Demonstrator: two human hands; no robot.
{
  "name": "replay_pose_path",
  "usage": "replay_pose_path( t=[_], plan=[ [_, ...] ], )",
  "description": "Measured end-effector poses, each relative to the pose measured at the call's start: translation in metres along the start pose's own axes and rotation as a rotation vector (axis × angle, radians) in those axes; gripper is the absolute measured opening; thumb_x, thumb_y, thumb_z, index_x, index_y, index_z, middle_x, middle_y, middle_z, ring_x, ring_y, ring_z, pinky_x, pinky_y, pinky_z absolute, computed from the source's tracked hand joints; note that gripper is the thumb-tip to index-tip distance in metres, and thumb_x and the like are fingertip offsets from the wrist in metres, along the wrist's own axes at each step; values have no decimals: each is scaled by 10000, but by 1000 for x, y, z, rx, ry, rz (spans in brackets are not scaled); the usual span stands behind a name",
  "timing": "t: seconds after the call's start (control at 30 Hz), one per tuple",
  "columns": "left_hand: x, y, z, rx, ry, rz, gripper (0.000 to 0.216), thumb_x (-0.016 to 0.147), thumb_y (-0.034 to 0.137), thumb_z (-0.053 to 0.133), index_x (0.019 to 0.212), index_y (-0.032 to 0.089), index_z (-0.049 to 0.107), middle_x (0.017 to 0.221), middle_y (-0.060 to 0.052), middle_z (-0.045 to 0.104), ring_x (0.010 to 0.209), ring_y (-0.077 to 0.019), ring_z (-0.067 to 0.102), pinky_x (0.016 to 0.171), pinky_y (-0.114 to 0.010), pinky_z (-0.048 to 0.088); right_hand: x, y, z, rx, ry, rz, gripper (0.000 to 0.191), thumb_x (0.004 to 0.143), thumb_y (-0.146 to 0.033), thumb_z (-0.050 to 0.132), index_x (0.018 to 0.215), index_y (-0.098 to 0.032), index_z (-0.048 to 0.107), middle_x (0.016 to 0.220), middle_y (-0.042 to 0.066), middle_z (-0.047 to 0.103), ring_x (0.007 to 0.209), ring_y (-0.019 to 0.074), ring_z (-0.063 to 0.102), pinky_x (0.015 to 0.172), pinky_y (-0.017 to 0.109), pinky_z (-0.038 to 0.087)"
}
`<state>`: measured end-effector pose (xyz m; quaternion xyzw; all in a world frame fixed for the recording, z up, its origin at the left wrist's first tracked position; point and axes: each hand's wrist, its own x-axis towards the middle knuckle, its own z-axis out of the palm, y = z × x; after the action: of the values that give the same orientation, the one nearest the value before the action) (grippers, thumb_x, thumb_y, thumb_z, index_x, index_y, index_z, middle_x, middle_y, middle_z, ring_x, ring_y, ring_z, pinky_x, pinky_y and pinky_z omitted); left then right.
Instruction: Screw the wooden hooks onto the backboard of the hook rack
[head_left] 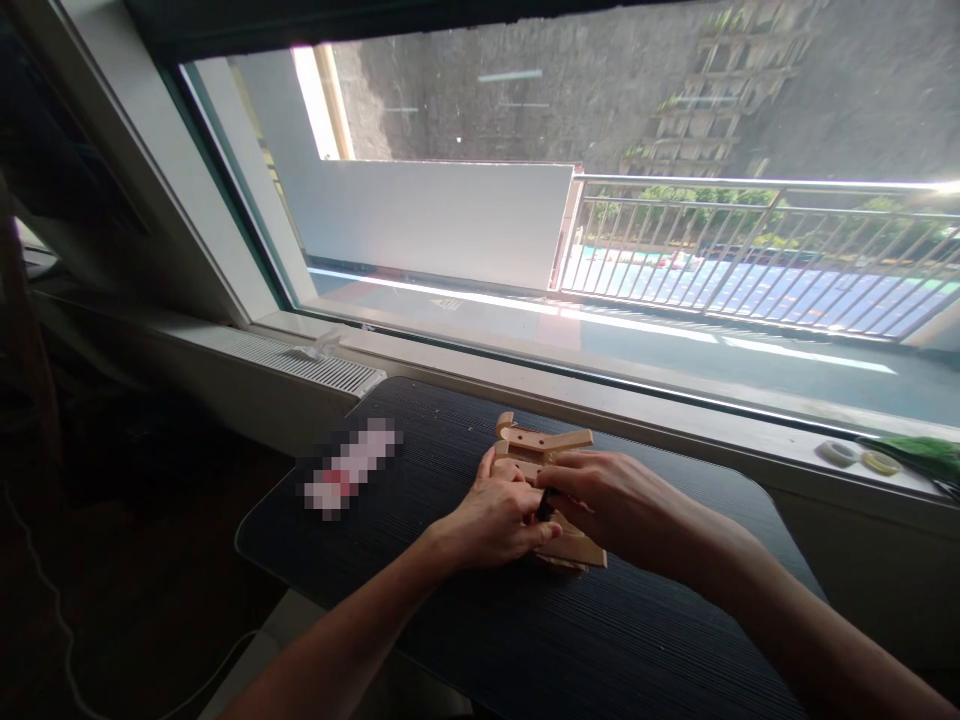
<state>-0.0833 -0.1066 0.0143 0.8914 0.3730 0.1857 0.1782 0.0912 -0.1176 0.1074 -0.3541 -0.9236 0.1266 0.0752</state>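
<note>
Pinching a small dark item (pixel 546 504), your right hand (pixel 589 490) sits over the wooden assembly (pixel 562 441), below and right of frame centre. Your left hand (pixel 499 515) covers it, grip hidden; best keep the wood steady against the counter (pixel 457 435).

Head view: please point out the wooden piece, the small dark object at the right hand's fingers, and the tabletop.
Wooden piece (pixel 568 441): head view, on its upper bar.
Small dark object (pixel 545 506): head view, on its visible part.
Tabletop (pixel 664 630): head view, on its bare near part.
</note>
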Motion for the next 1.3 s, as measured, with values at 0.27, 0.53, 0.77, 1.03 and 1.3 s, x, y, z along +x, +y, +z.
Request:
replay_pose_path(
  t=[0.27,0.53,0.77,1.03,1.3],
  plan=[
    [2,4,-3,14,-33,0,293,865,450,495,819,219,669,894,-25,656,1055,-228,518,1102,-539,89,-2,-3,3,-89,-13,122,148,864,-176,480,781,-178,603,749,27,656,657,146,568,570,255,327],
    [4,3,2,35,-45,19,321,887,445,456,837,207,666,919,-33,668,1073,-227,532,1115,-537,18,-4,2,3,-76,-38,66,132,833,-123,493,799,-186,604,780,15,649,677,129,557,586,247,313],
    [3,3,-1,6,-48,8,300,877,424,474,787,198,650,886,-28,668,1039,-212,544,1117,-538,39,-7,2,9,-150,3,136,130,863,-182,487,824,-194,610,746,13,651,677,146,583,555,264,284],
    [3,-4,6,17,-24,45,287,872,404,477,744,197,630,821,0,667,1006,-191,568,1128,-506,20,-5,1,8,-74,-9,56,167,850,-110,475,866,-186,623,815,27,653,717,144,573,618,254,335],
    [3,-4,2,6,-57,44,286,876,401,460,771,203,638,847,-2,668,1008,-190,567,1127,-510,12,-5,-6,2,-110,-15,103,132,871,-206,491,869,-195,622,816,34,670,724,159,598,589,259,313]
  ],
)
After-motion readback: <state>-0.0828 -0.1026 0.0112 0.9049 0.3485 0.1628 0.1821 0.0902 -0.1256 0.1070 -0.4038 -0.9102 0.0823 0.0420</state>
